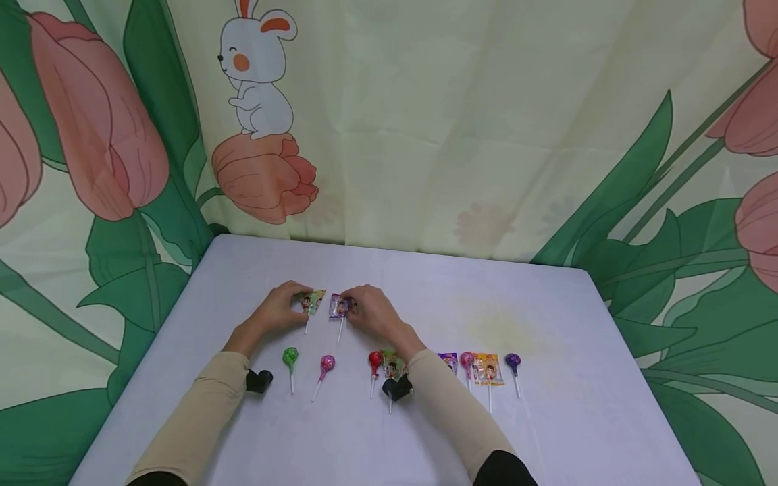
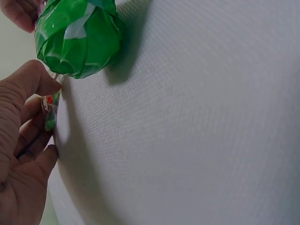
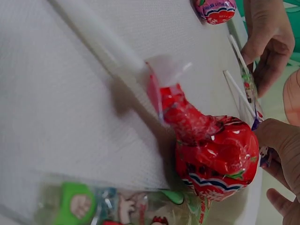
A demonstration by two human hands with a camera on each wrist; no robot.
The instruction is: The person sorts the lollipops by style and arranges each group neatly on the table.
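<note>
My left hand [image 1: 275,314] pinches a lollipop in a flat green packet [image 1: 314,301] at the back of the table, its white stick pointing toward me. Just right of it, my right hand [image 1: 375,312] pinches a lollipop in a flat purple packet [image 1: 335,308]. The two packets lie side by side, a small gap between them. In the left wrist view, fingers and thumb curve about the green packet [image 2: 50,115]. The right wrist view shows the right hand [image 3: 283,150] at the purple packet, mostly hidden behind a red lollipop [image 3: 218,154].
Nearer me runs a row of lollipops: green ball [image 1: 290,356], pink ball [image 1: 327,364], red ball [image 1: 375,360], then a green packet [image 1: 394,366] partly behind the right forearm. Farther right are a purple packet [image 1: 448,360], pink ball [image 1: 467,360], orange packet [image 1: 488,370] and dark purple ball [image 1: 513,362].
</note>
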